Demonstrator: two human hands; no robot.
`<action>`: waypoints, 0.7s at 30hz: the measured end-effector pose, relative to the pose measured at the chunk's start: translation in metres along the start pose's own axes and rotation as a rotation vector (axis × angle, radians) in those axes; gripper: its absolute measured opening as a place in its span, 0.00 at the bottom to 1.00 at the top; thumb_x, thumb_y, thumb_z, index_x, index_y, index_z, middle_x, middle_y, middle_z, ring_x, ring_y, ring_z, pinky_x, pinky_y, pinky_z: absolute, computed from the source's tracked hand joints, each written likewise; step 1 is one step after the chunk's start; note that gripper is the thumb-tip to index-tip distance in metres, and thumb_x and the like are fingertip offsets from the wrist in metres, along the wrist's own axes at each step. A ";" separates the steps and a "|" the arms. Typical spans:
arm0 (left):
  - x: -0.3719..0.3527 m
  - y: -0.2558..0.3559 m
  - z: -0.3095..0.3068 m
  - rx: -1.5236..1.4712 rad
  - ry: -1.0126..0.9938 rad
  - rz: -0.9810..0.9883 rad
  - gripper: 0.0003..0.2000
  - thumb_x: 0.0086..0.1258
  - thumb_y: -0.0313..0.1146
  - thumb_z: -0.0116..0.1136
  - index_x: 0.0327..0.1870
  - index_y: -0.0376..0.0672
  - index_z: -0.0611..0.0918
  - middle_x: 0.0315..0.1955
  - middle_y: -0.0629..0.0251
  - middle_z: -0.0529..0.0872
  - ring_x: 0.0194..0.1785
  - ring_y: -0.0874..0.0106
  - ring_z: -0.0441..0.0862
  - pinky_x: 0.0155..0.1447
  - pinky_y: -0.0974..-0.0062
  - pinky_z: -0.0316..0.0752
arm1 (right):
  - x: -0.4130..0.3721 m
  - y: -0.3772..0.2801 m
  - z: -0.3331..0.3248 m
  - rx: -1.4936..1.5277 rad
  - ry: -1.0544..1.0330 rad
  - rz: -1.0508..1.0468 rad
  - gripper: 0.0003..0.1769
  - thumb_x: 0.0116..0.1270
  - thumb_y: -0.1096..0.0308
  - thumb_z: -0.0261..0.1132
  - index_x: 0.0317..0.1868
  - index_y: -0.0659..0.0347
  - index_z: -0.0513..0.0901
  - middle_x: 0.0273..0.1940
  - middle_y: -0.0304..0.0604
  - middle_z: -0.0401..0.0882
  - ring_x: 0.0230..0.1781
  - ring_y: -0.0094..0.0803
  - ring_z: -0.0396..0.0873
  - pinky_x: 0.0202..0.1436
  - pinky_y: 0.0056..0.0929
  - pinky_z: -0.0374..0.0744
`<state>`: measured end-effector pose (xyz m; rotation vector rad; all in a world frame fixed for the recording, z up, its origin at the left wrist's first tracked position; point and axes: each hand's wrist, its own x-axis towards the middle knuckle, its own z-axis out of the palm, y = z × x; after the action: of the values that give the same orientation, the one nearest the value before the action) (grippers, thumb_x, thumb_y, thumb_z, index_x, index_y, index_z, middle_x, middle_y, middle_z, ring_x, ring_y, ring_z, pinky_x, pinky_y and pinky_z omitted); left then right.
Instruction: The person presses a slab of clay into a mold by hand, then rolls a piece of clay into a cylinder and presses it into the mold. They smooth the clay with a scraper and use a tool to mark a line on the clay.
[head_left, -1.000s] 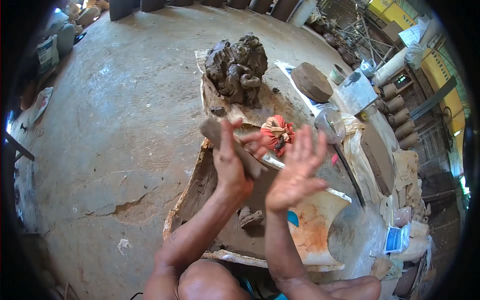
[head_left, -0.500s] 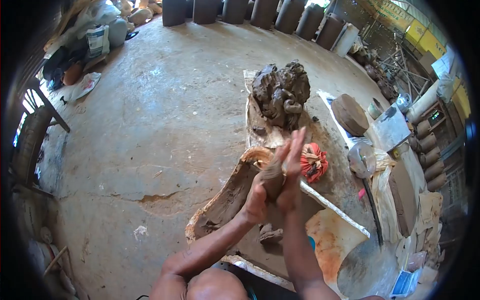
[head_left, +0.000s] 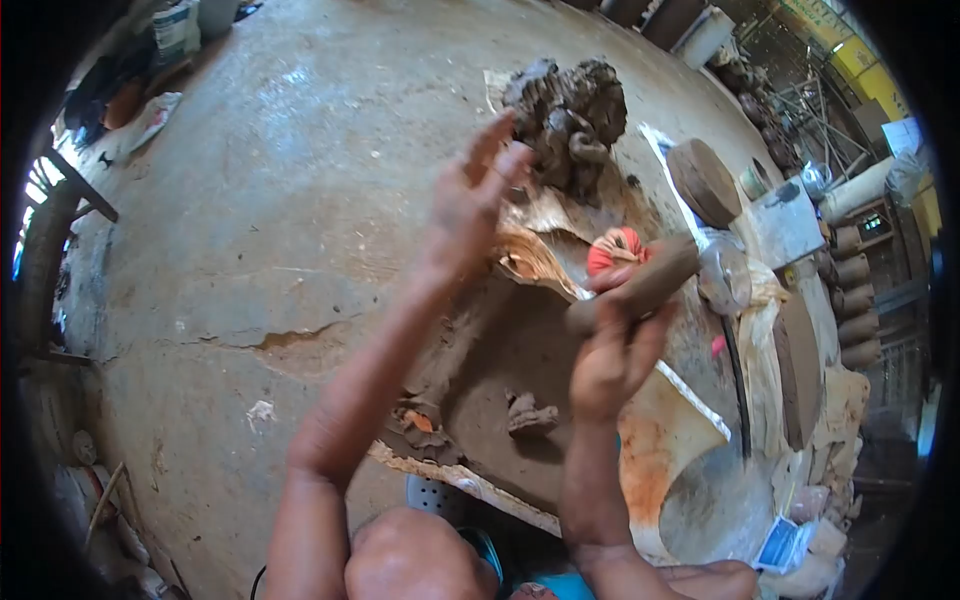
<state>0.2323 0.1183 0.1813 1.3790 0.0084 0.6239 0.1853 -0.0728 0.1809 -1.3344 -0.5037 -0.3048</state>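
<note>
The right hand (head_left: 612, 362) is gripping a thick roll of clay (head_left: 640, 285), fingers curled shut around its lower end. The roll is slanting up and to the right, and its free end is reaching just beside a red cloth bundle (head_left: 612, 250). The left hand (head_left: 470, 205) is hanging in the air with palm open and fingers spread, holding nothing. It is sitting well left of the roll and in front of a dark heap of raw clay (head_left: 572, 105) at the far side of the floor.

Beneath both hands a clay-smeared work sheet (head_left: 480, 350) is lying on the concrete floor (head_left: 250, 220), with a small clay scrap (head_left: 528, 412) resting on it. A round clay disc (head_left: 705, 180) is lying to the far right.

A yellow board (head_left: 862, 72) at the far right is carrying lettering, but it is too blurred to read. The print on a blue-and-white packet (head_left: 778, 545) at the near right is also too small to make out.
</note>
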 end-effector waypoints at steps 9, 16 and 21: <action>0.009 -0.129 -0.086 0.222 -0.462 -0.566 0.42 0.70 0.47 0.74 0.85 0.58 0.66 0.83 0.52 0.64 0.84 0.50 0.63 0.87 0.46 0.58 | 0.071 0.068 -0.034 -0.342 -0.221 0.233 0.22 0.80 0.64 0.69 0.66 0.65 0.75 0.50 0.38 0.83 0.45 0.20 0.79 0.51 0.25 0.79; 0.014 -0.158 -0.059 0.766 -0.770 -0.106 0.19 0.75 0.47 0.69 0.60 0.47 0.91 0.78 0.51 0.73 0.69 0.50 0.83 0.71 0.56 0.78 | 0.057 0.104 -0.027 -0.251 -0.171 0.247 0.21 0.77 0.65 0.73 0.63 0.65 0.80 0.50 0.37 0.83 0.46 0.22 0.80 0.54 0.26 0.80; 0.011 -0.177 -0.047 0.821 -0.626 0.072 0.17 0.74 0.47 0.68 0.55 0.47 0.93 0.78 0.53 0.74 0.77 0.46 0.73 0.77 0.53 0.73 | 0.034 0.099 -0.049 -0.316 -0.210 0.316 0.22 0.76 0.66 0.74 0.64 0.65 0.79 0.53 0.39 0.84 0.51 0.22 0.80 0.59 0.28 0.79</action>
<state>0.2968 0.1553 0.0131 2.3358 -0.3188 0.2107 0.2715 -0.0966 0.1074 -1.7398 -0.4216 0.0203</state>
